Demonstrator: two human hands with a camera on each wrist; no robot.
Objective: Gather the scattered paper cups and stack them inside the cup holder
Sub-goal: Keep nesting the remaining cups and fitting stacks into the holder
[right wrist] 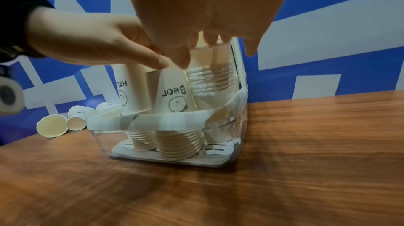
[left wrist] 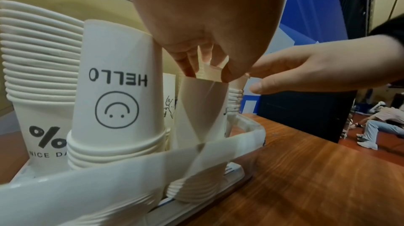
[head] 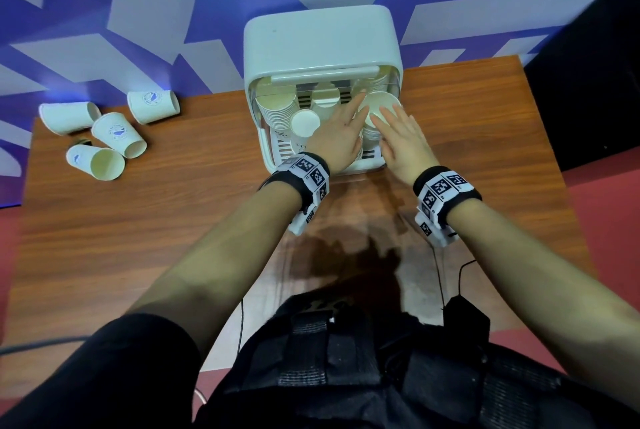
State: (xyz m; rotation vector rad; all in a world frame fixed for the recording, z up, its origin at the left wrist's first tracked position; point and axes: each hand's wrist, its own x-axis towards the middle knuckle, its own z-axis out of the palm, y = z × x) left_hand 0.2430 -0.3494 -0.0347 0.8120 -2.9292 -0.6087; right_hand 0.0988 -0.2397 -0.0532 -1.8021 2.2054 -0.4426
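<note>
Both hands were inside the open front of the white cup holder [head: 320, 37], which stood at the far edge of the wooden table [head: 173, 213]. The left hand [head: 337, 137] lay with fingers extended over the stacks, fingertips at the rim of an upright cup [head: 382, 106] topping the right rear stack. The right hand [head: 403, 141] reached with straight, relaxed fingers to the same cup's near rim; whether either hand gripped it could not be determined. Inverted stacks marked "HELLO" [left wrist: 118, 91] and "Bear" [right wrist: 172, 95] stood in the holder's near row, with a tall upright stack [head: 273, 109] at its left. Four loose paper cups [head: 107, 132] lay on their sides at the far left of the table, well apart from the holder.
</note>
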